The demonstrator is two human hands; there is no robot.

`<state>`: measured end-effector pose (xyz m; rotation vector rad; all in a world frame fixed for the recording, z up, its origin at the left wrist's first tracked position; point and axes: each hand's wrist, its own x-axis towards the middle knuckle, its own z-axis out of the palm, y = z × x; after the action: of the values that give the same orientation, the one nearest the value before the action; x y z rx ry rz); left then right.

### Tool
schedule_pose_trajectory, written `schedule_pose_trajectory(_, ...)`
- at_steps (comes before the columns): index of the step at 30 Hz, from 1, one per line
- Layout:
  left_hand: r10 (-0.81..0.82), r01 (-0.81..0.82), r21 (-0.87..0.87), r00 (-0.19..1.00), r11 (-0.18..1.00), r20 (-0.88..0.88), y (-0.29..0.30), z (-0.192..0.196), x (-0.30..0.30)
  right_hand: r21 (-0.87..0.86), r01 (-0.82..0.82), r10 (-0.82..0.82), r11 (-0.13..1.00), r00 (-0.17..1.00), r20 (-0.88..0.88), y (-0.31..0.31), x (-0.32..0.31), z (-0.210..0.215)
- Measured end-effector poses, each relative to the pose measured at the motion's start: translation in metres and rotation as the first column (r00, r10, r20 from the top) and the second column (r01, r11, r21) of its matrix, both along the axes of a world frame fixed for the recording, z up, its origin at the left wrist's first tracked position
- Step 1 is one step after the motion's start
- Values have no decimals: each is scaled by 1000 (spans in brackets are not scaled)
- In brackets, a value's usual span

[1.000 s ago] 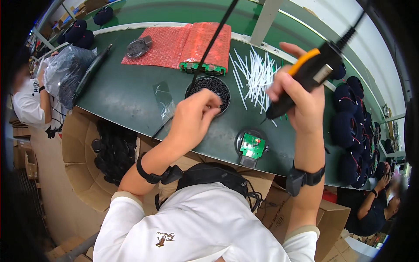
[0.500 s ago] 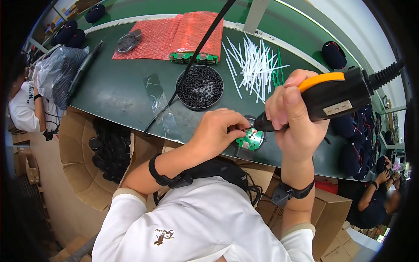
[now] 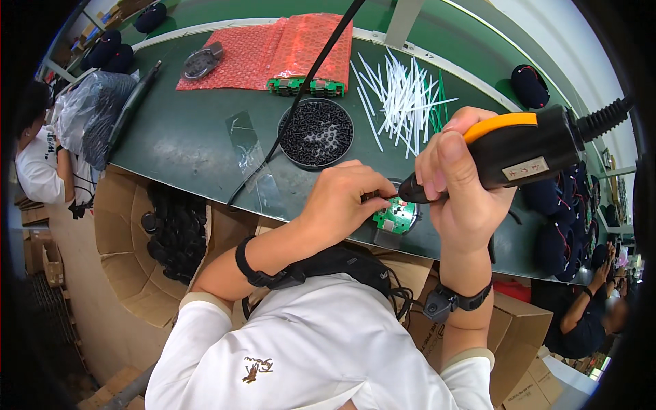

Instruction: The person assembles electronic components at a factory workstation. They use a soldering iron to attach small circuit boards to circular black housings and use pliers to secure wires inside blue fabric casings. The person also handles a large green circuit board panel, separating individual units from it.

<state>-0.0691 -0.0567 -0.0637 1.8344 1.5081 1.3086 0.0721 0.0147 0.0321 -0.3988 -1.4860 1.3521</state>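
A black electric screwdriver (image 3: 523, 147) with an orange lever lies level in my right hand (image 3: 468, 181), whose fingers wrap round its front part. Its dark nose points left, over a green circuit board (image 3: 396, 217). That board rests in a round dark housing (image 3: 387, 238) near the table's front edge. Thumb and forefinger of my left hand (image 3: 345, 201) pinch together at the board's left edge, beside the screwdriver's nose. What they hold, if anything, is too small to make out. Behind my left hand stands a round dish (image 3: 281, 140) of small black screws (image 3: 311, 126).
White plastic strips (image 3: 406, 99) lie behind my hands. Red bubble wrap (image 3: 242, 55) with more green boards (image 3: 307, 87) is at the back. A black cable (image 3: 311, 78) crosses before the dish. A cardboard box (image 3: 130, 273) of black parts stands left; dark rounded cases (image 3: 550, 249) lie right.
The view has shifted slightly. Both my hands keep their grip and stay at the board. At the far right, another person's hands have moved.
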Motion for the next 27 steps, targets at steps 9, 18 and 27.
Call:
schedule_pose_trajectory(9,-28,38,-113,995,993,95,-1,-1,4,65,132,-132,989,991,-16,6,-2,-14)
schedule_pose_trajectory(18,-7,25,-209,996,978,84,-1,4,3,79,158,-159,984,987,5,6,-7,-19)
schedule_pose_trajectory(27,-29,44,-202,997,978,78,-1,2,3,78,125,-130,989,990,56,4,-7,-21)
